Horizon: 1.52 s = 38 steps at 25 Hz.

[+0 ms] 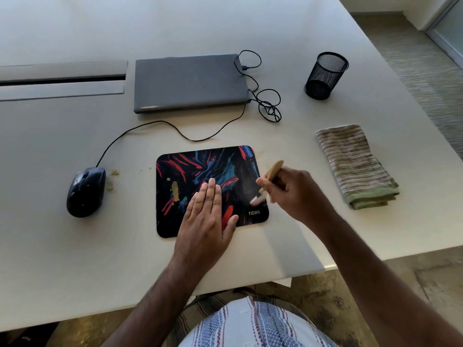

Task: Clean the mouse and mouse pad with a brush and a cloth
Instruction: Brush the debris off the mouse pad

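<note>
We are early in the job, by our reckoning. Our left hand (209, 216) lies flat and open on the mouse pad (198, 169), pinning it to the white surface (75, 259), while our right hand (292, 194) is closed around the wooden brush (271, 171), its blurred bristles on the pad's right side. A tan smear still marks the pad's left part. The mouse (85, 191) sits well left, crumbs beside it, seemingly uncleaned. The striped cloth (357, 166) lies folded and untouched at right.
</note>
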### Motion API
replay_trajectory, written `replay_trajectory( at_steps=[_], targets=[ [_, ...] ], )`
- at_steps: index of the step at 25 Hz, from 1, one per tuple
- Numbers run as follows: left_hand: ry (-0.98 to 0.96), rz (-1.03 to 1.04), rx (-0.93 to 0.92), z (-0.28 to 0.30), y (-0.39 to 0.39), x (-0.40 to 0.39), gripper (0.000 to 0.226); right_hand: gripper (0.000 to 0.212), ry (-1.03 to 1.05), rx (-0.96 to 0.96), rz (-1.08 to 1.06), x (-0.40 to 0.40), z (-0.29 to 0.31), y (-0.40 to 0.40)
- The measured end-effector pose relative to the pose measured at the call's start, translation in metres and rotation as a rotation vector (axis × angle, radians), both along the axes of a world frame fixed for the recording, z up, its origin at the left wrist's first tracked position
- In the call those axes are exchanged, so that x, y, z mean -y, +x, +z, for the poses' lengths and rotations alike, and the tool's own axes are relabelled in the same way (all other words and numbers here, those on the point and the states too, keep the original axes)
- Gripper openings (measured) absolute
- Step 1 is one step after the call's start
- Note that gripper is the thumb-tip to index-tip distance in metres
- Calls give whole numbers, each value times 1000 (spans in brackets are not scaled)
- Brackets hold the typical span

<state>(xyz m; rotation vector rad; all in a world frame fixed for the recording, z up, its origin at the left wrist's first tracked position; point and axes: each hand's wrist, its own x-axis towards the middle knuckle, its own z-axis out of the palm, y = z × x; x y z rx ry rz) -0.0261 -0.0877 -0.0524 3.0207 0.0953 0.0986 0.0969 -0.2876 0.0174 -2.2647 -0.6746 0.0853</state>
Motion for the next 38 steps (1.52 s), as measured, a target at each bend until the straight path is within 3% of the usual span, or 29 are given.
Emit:
replay_trajectory(
  at_steps=[2, 5, 9, 12, 16, 19, 23, 26, 30, 32, 34, 36, 38],
  targets=[
    [1, 0, 3, 0, 1, 0, 76, 24, -15, 89, -2, 3, -3, 2],
    [-10, 3, -4, 0, 1, 0, 77, 23, 40, -127, 63, 6, -4, 1],
    [-19, 3, -10, 1, 0, -1, 77, 24, 37, 102, -68, 12, -6, 2],
    [-19, 5, -5, 1, 0, 0, 76, 25, 91, -119, 53, 6, -2, 3],
    [-15, 3, -16, 0, 0, 0, 77, 27, 66, 73, 8, -5, -3, 6],
    [-14, 3, -15, -1, 0, 0, 77, 18, 110, -126, 115, -15, -6, 6],
    [-4, 7, -1, -2, 1, 0, 76, 14, 116, 79, 48, -18, -8, 17],
    [5, 9, 6, -1, 0, 0, 76, 18, 156, -184, 159, -17, -11, 13],
    [10, 13, 12, -2, 0, 0, 75, 15, 151, 114, 73, -17, -15, 13],
    [3, 13, 18, -2, 0, 0, 75, 20, 236, -5, 131, -14, -15, 15],
    [3, 10, 21, -2, 1, 0, 76, 28, 168, -125, 153, -13, -19, 13],
    [6, 10, 18, -3, 2, 1, 76, 30, 94, -19, 37, -13, -22, 18],
    [10, 12, 15, -4, 2, 0, 76, 27, 146, 132, -31, -15, -18, 25]
  ],
)
